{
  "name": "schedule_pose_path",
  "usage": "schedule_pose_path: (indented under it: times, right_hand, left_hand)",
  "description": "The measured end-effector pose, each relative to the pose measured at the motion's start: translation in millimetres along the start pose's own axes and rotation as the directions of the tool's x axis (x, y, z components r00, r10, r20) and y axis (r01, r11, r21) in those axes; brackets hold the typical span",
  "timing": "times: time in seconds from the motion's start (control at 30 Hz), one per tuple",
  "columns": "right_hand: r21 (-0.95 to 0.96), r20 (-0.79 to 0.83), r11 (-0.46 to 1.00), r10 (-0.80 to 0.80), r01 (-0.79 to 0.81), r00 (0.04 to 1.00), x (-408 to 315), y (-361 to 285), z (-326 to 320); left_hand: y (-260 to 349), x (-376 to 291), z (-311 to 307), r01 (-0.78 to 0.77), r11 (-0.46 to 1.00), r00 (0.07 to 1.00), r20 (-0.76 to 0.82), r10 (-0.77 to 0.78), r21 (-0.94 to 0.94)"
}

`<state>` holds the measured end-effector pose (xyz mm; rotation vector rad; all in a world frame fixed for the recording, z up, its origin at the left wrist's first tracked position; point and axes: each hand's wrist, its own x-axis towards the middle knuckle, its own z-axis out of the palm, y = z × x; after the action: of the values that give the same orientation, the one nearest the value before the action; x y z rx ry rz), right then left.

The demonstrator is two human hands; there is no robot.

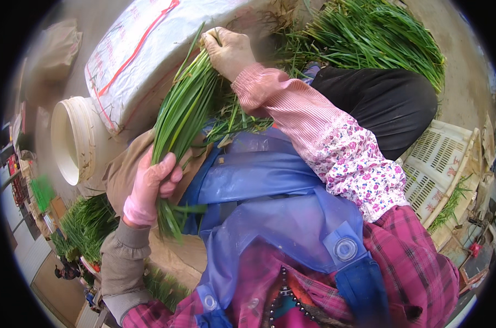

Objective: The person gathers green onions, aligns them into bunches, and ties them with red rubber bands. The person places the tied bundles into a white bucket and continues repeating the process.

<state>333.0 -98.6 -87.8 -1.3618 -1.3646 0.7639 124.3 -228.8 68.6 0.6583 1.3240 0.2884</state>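
Note:
A bunch of long, flat green leaves that look like Chinese chives slants across my lap. My left hand, in a pink glove, grips it around the leafy part, and loose tips hang below the fist. At the pale stem end, my right hand, in a whitish glove, has its fingers closed on the stems; the exact pinch is partly hidden. Beneath the bunch are a blue plastic apron and loose green scraps.
A large white woven sack and a white plastic bucket stand ahead on the left. A big pile of the same greens lies ahead right, another heap at left. A white slotted crate sits at my right.

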Motion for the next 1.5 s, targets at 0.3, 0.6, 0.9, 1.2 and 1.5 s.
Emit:
schedule_pose_path:
  times: [0.3, 0.6, 0.9, 1.2, 1.5]
  right_hand:
    - [-0.631, 0.429, 0.753, 0.139, 0.187, 0.892, 4, 66, -37]
    - [0.257, 0.908, 0.749, 0.028, -0.610, 0.417, -37, -15, -21]
    - [-0.008, 0.614, 0.816, 0.460, -0.578, 0.641, -7, 1, -30]
    - [0.304, 0.902, 0.764, -0.038, -0.569, 0.431, -48, -40, 44]
    - [0.571, 0.702, 0.492, 0.121, -0.657, 0.701, 24, 8, -47]
  left_hand:
    - [-52, -44, -26, 0.065, 0.979, 0.902, -0.409, -0.141, -0.194]
    - [-64, -43, -18, -0.086, 0.989, 0.866, -0.500, 0.016, -0.118]
    - [-86, -67, -24, -0.073, 0.979, 0.842, -0.538, -0.040, -0.189]
    - [-96, -69, -30, -0.198, 0.954, 0.896, -0.437, 0.082, -0.227]
    - [-107, -70, -38, -0.242, 0.894, 0.901, -0.429, 0.064, -0.376]
